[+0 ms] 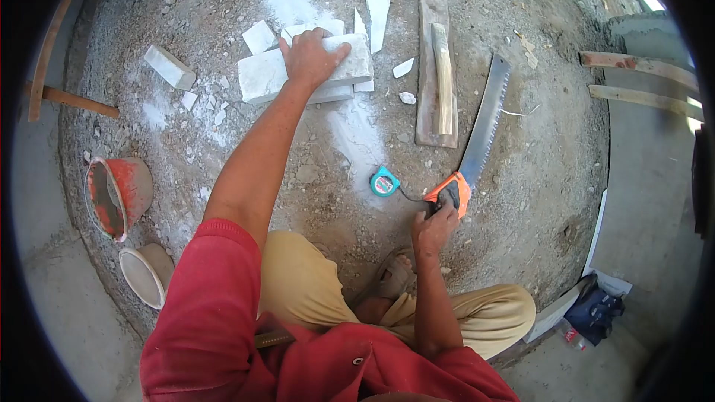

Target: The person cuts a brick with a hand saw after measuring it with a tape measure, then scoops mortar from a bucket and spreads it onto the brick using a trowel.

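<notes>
My left hand rests on top of a white block, thumb and fingers spread over its upper edge. Beneath and behind it lie more white blocks and cut pieces. My right hand is closed round the black and orange handle of a handsaw, whose toothed blade lies on the ground pointing away from me. A teal tape measure is on the ground left of the saw handle. Left of the blade, a wooden stick lies on a worn plank.
At the left stand a red bucket and a pale bucket. A loose block and white chips lie around the pile. Wooden boards jut in at the right, above a dark bag near the bottom right.
</notes>
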Available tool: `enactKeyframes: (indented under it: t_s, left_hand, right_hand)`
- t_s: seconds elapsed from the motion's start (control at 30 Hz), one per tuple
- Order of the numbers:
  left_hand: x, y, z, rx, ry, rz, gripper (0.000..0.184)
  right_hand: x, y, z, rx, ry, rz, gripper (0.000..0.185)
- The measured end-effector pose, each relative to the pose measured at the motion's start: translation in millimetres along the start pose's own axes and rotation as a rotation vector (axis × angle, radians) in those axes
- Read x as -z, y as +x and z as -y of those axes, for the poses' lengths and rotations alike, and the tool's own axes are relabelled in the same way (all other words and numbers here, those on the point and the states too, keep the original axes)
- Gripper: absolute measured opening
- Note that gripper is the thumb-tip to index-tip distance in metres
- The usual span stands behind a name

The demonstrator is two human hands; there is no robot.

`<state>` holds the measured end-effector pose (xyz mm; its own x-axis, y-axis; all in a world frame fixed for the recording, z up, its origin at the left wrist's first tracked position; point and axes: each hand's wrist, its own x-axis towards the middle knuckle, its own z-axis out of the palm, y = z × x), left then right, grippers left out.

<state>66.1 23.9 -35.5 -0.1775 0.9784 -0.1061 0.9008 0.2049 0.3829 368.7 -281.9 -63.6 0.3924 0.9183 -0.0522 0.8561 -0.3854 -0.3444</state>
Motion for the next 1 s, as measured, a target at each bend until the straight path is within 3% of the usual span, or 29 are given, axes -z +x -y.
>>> enactKeyframes:
  t_s: [0.3,0.37,0.4,0.43,0.5,0.53,0.6,0.63,0.7,0.73,0.77,0.83,1.0]
  left_hand:
    - [-8.0,-5.0,4.0,-0.075,0.062,-0.126,0.063]
    - [0.4,-7.2,-1.4,-0.030,0.025,0.000,0.064]
    - [1.1,-8.1,-2.9,-0.022,0.025,-0.001,0.064]
    - [0.1,-8.8,-3.7,-0.026,0.036,-0.014,0.063]
    - [-0.2,-9.5,-2.1,-0.030,0.047,-0.029,0.062]
    - [-1.3,-11.2,-1.8,-0.039,0.069,-0.042,0.060]
    - [-2.5,-8.9,-3.9,-0.049,0.084,-0.065,0.059]
    - [-4.0,-8.8,-3.0,-0.045,0.049,-0.056,0.060]
    - [-4.1,-9.1,-0.4,-0.043,0.025,-0.046,0.060]
    - [-4.2,-9.2,-0.7,-0.045,0.023,-0.048,0.060]
    - [-4.5,-8.7,-1.2,-0.047,0.020,-0.051,0.059]
    - [-4.8,-8.6,-0.8,-0.052,0.024,-0.053,0.059]
    - [-3.4,-10.2,0.6,-0.075,0.044,-0.074,0.054]
  right_hand:
    - [-10.3,26.2,-43.5,-0.055,-0.292,0.189,0.044]
    - [2.8,35.3,-38.2,-0.128,-0.025,0.143,0.037]
    - [3.8,38.1,-37.5,-0.113,0.087,-0.024,0.029]
    - [16.6,41.6,-26.9,-0.109,0.085,-0.018,0.029]
    - [62.2,50.2,9.3,-0.173,0.578,-0.165,0.028]
    - [72.6,46.5,17.2,-0.174,0.574,-0.165,0.028]
    - [86.4,38.8,35.2,0.123,0.513,-0.205,0.022]
    - [94.6,34.2,45.7,0.126,0.513,-0.204,0.022]
    - [106.9,21.4,70.4,-0.019,0.858,0.051,0.017]
    - [107.6,17.5,86.3,-0.012,0.977,0.056,0.016]
    - [108.0,12.8,94.2,-0.012,0.979,0.055,0.016]
    - [107.8,5.2,103.4,0.043,0.874,0.261,0.017]
    - [93.5,-12.3,121.2,0.259,0.732,0.265,0.020]
